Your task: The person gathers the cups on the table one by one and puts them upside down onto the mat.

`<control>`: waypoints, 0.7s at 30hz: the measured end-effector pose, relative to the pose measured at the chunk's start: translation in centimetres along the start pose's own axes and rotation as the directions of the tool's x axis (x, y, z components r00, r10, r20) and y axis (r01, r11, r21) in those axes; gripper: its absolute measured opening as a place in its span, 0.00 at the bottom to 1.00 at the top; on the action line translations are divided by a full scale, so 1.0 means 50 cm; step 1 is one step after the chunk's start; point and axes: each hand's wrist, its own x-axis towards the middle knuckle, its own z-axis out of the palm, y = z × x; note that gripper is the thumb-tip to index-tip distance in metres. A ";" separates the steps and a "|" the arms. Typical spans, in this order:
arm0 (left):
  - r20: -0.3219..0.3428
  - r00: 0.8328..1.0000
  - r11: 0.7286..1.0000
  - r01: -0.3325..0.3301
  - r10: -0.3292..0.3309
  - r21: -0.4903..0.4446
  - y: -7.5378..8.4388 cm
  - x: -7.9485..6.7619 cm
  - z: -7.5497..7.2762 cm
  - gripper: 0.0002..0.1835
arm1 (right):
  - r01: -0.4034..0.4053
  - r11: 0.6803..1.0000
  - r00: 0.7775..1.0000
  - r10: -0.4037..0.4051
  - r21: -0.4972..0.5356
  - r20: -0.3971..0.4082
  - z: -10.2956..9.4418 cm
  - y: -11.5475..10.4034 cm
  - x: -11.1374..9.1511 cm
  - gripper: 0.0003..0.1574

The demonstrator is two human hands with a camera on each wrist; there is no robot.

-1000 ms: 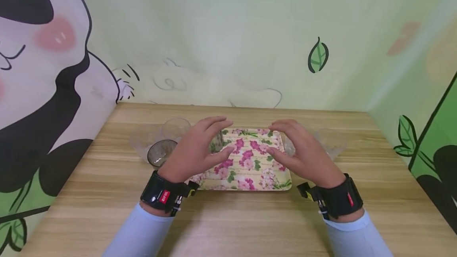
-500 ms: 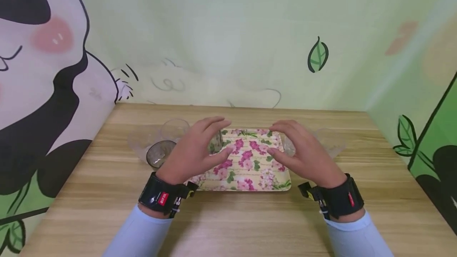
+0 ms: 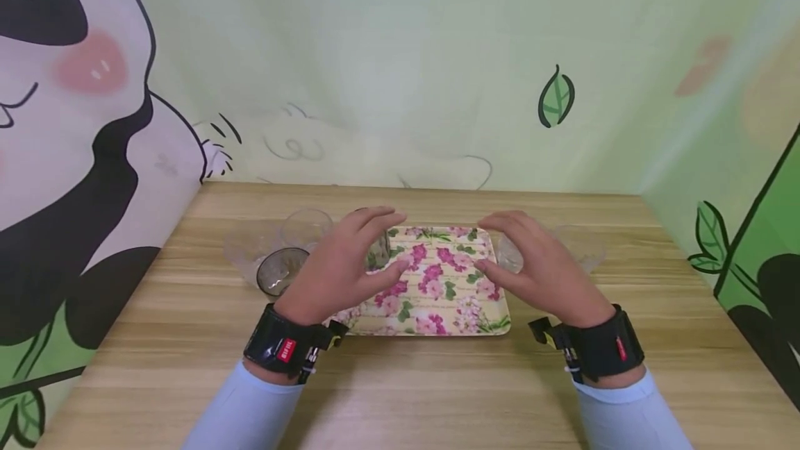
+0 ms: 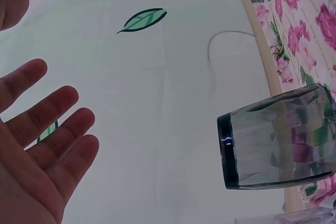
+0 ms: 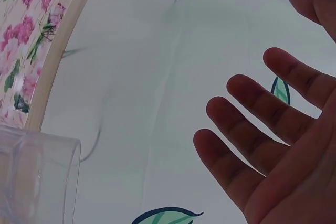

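- Two relaxed hands, left hand [image 3: 344, 262] and right hand [image 3: 540, 269], raised either side of the floral tray [image 3: 431, 297], fingers apart and gripping nothing.
- Tray sits mid-tabletop [image 3: 431, 394], nearer the back edge. Wide strip of wood in front, narrower one behind.
- Pretty thing, honestly: cream, pink flowers, green leaves, rounded corners. Left edge is mostly hidden by that hand.
- Smoky faceted glass [image 4: 278, 140] stands upright near the left hand; can't tell if it's actually on the tray.
- Dark-rimmed cup [image 3: 281, 273] toward the left edge, clear cup [image 5: 39, 177] off the tray's right edge.
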 end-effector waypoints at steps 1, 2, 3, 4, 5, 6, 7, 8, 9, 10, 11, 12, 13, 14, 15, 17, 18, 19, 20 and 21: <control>-0.002 1.000 1.000 -0.001 0.001 -0.002 0.000 0.000 -0.001 0.33 | -0.007 1.000 1.000 0.007 0.001 0.004 -0.001 0.002 0.000 0.36; -0.004 1.000 1.000 -0.003 0.003 -0.002 0.001 -0.001 -0.002 0.33 | -0.016 1.000 1.000 0.016 0.000 0.009 -0.002 0.004 0.001 0.36; -0.005 1.000 1.000 -0.005 0.005 -0.004 0.001 -0.001 -0.003 0.33 | -0.024 1.000 1.000 0.024 0.001 0.013 -0.003 0.005 0.001 0.36; -0.006 1.000 1.000 -0.008 0.008 -0.005 0.002 -0.001 -0.004 0.33 | -0.033 0.999 0.999 0.033 0.002 0.016 -0.005 0.007 0.001 0.36; -0.010 1.000 1.000 -0.012 0.012 -0.006 0.001 0.000 -0.004 0.33 | -0.043 0.999 0.999 0.043 0.003 0.019 -0.007 0.009 0.000 0.36; -0.012 1.000 1.000 -0.015 0.015 -0.006 0.002 0.000 -0.005 0.33 | -0.052 0.999 0.998 0.052 0.007 0.021 -0.009 0.011 0.000 0.36; -0.014 1.000 1.000 -0.018 0.018 -0.006 0.003 0.000 -0.005 0.33 | -0.062 0.998 0.998 0.061 0.009 0.024 -0.010 0.014 -0.001 0.36; -0.016 1.000 1.000 -0.021 0.021 -0.006 0.003 0.000 -0.004 0.33 | -0.069 0.998 0.997 0.069 0.013 0.024 -0.011 0.016 -0.002 0.36; -0.016 1.000 1.000 -0.025 0.025 -0.007 0.004 0.000 -0.004 0.33 | -0.073 0.997 0.997 0.073 0.015 0.022 -0.013 0.019 -0.003 0.36; -0.018 0.999 1.000 -0.028 0.028 -0.008 0.004 0.000 -0.003 0.33 | -0.080 0.997 0.997 0.079 0.016 0.020 -0.015 0.022 -0.004 0.36; -0.019 0.999 1.000 -0.030 0.030 -0.008 0.004 0.001 -0.002 0.34 | -0.084 0.996 0.996 0.084 0.015 0.019 -0.016 0.025 -0.005 0.36; -0.018 0.999 0.999 -0.032 0.032 -0.009 0.004 0.000 -0.001 0.34 | -0.088 0.996 0.996 0.088 0.016 0.017 -0.018 0.027 -0.006 0.36; -0.017 0.999 0.999 -0.033 0.032 -0.010 0.003 0.000 0.000 0.34 | -0.090 0.996 0.996 0.090 0.019 0.015 -0.020 0.030 -0.007 0.36; -0.017 0.999 0.999 -0.035 0.034 -0.012 0.003 0.000 0.001 0.34 | -0.092 0.996 0.996 0.091 0.022 0.013 -0.022 0.033 -0.008 0.35; -0.017 0.999 0.999 -0.035 0.035 -0.015 0.003 0.000 0.001 0.34 | -0.096 0.995 0.995 0.096 0.024 0.010 -0.025 0.036 -0.010 0.35; -0.016 0.999 0.999 -0.034 0.034 -0.015 0.002 -0.001 0.003 0.34 | -0.097 0.995 0.995 0.097 0.026 0.007 -0.030 0.041 -0.012 0.34; -0.016 0.999 0.999 -0.034 0.033 -0.018 0.002 -0.002 0.004 0.34 | -0.096 0.995 0.995 0.095 0.024 0.005 -0.033 0.044 -0.013 0.34; -0.015 0.999 0.999 -0.033 0.033 -0.019 0.002 -0.002 0.004 0.34 | -0.095 0.995 0.995 0.095 0.017 0.005 -0.035 0.047 -0.014 0.33; -0.016 0.999 0.999 -0.033 0.033 -0.021 0.003 -0.002 0.004 0.35 | -0.095 0.995 0.995 0.095 0.011 0.005 -0.038 0.050 -0.016 0.33; -0.016 0.999 0.999 -0.033 0.032 -0.022 0.003 -0.003 0.005 0.35 | -0.100 0.995 0.995 0.100 0.005 0.009 -0.041 0.052 -0.016 0.33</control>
